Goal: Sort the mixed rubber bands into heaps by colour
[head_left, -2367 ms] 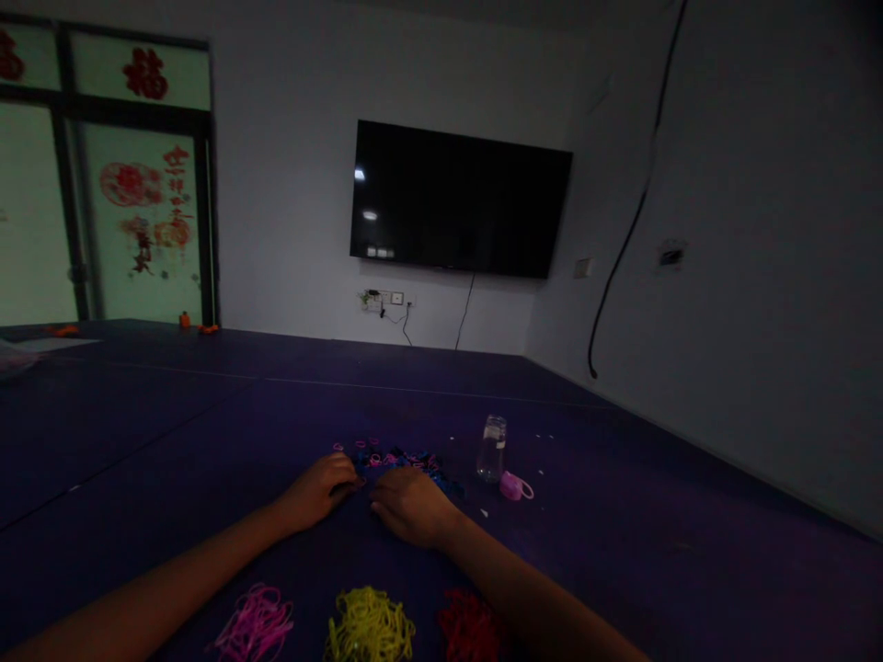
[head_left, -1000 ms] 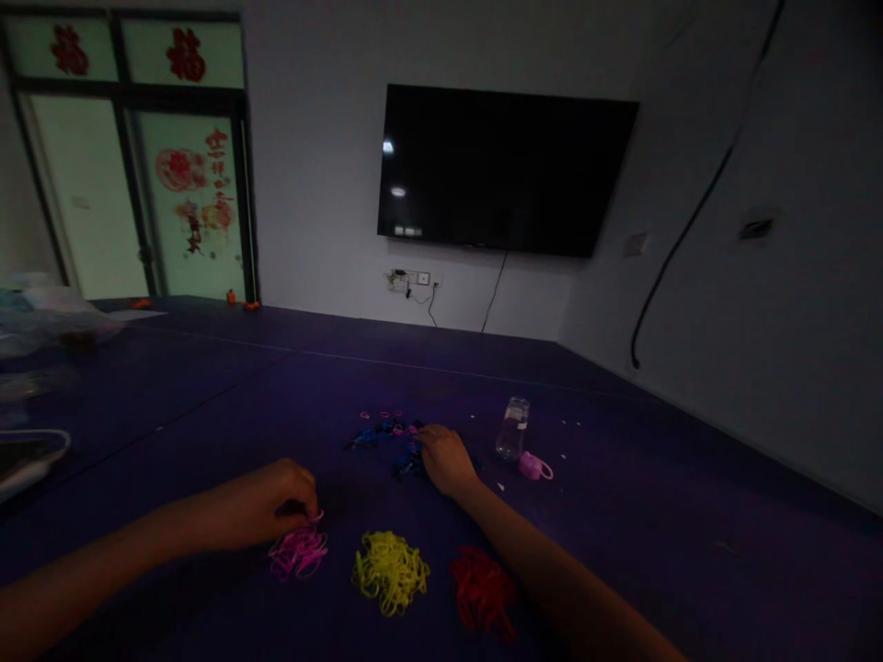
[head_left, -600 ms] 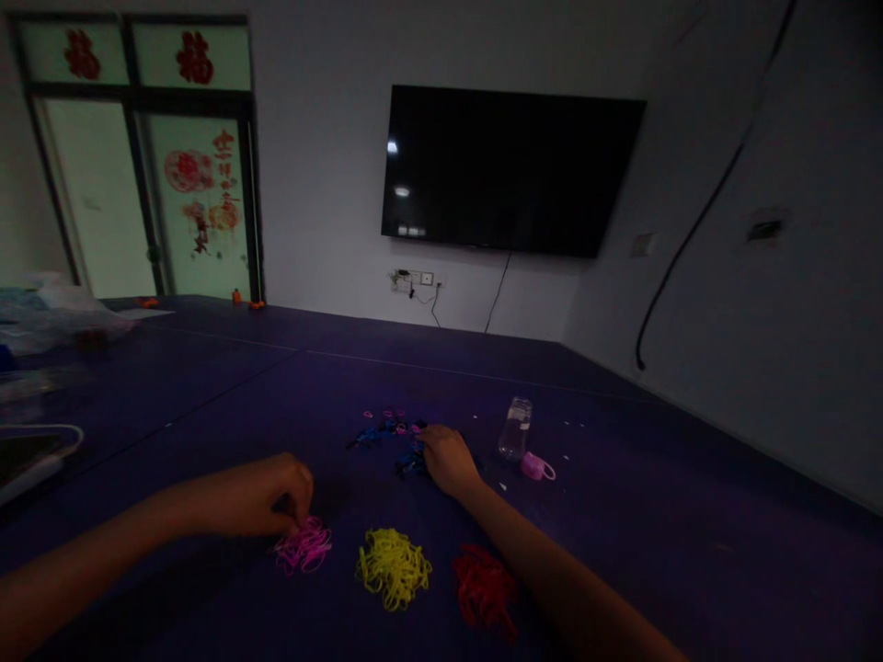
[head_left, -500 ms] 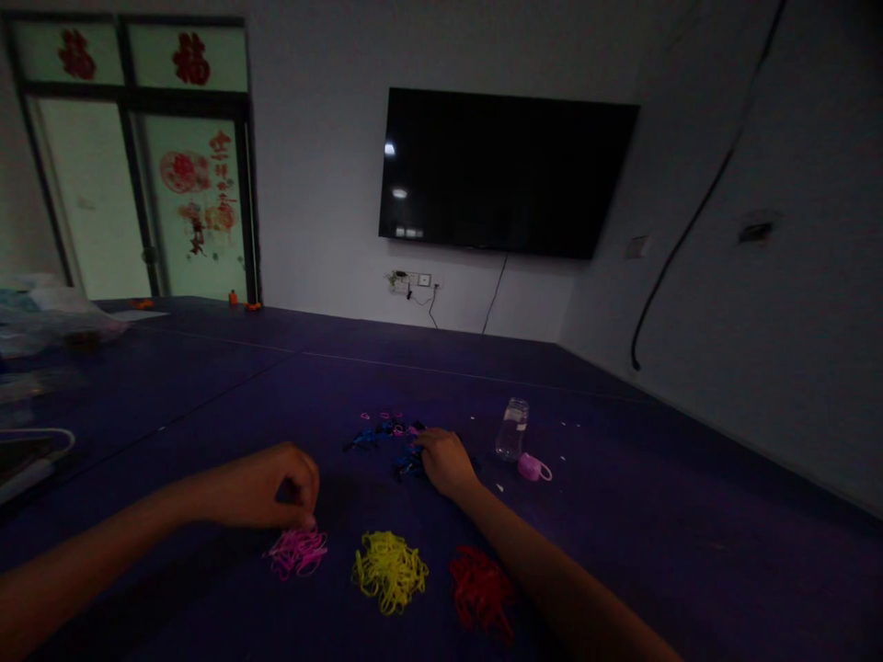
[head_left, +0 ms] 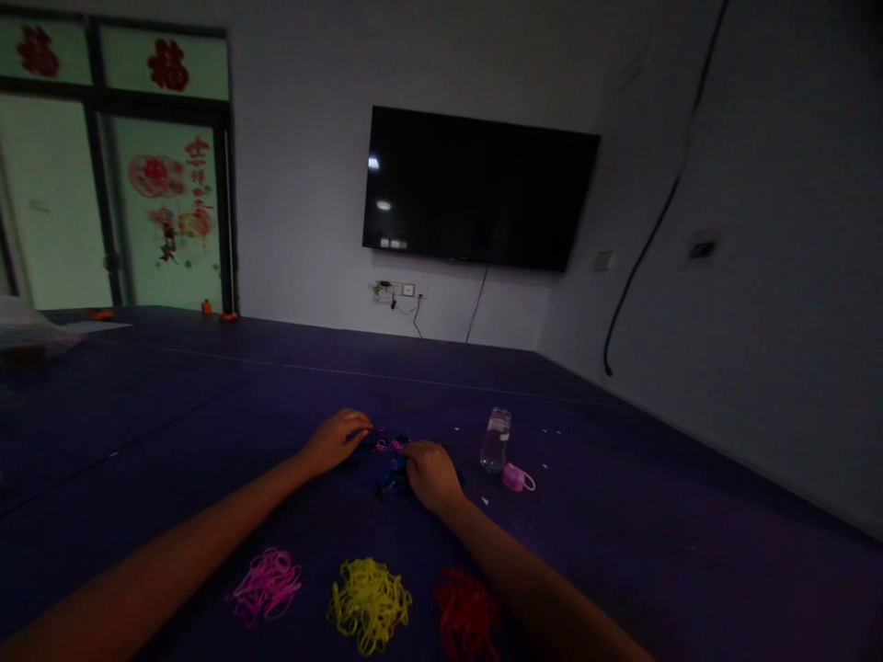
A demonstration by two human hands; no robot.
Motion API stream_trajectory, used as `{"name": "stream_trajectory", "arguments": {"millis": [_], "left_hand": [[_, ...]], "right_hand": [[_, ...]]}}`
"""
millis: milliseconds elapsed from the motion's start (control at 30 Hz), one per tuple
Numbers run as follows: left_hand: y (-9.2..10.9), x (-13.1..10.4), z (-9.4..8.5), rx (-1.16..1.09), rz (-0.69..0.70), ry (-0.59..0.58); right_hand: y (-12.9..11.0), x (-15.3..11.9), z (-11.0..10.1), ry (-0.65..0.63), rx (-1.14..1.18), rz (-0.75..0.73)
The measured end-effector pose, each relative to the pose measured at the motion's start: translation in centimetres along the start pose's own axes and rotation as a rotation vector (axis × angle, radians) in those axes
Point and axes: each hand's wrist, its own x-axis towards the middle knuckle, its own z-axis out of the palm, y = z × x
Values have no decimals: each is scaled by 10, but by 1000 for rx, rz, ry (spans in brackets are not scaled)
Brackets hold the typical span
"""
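Observation:
A loose heap of dark blue rubber bands [head_left: 392,478], with a few pink ones mixed in, lies between my two hands. My left hand [head_left: 336,441] reaches the heap's left edge, thumb and fingers slightly apart, with nothing visible in them. On the right side of the heap rests my right hand [head_left: 433,473], fingers bent together and tips down among the bands; what they pinch is hidden. Nearer me are three sorted piles: pink rubber bands [head_left: 268,586], yellow rubber bands [head_left: 371,605] and red rubber bands [head_left: 466,614], the last beside my right forearm.
A clear bottle [head_left: 495,441] stands right of the heap, its pink looped cap [head_left: 514,477] beside it. White scraps [head_left: 484,501] dot the purple tabletop [head_left: 621,552]. Far left is a plastic bag [head_left: 31,326]. Small orange objects [head_left: 207,307] sit near the far edge.
My left hand has left the pink pile and moved forward and right to the mixed heap. My right hand stays at the heap. The camera view has shifted slightly.

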Motion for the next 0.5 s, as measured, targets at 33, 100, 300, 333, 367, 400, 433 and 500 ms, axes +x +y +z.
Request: {"name": "stream_trajectory", "arguments": {"millis": [33, 100, 300, 333, 367, 400, 433, 500], "left_hand": [[-3, -1, 5, 2, 22, -11], [-6, -4, 12, -6, 69, -41], [-8, -15, 15, -52, 109, -83], [-7, -16, 15, -53, 101, -84], [-7, -16, 15, -53, 93, -85], [-8, -15, 15, -53, 83, -85], [-8, -15, 16, -55, 73, -82], [-10, -14, 17, -58, 40, -64]], "right_hand": [[0, 1, 1, 3, -1, 2], [1, 3, 1, 6, -1, -9], [3, 5, -1, -39, -31, -96], [3, 4, -1, -45, -37, -108], [3, 4, -1, -51, -42, -119], [3, 3, -2, -53, -47, -125], [3, 3, -2, -53, -51, -129], [3, 2, -2, -51, -53, -130]]}}
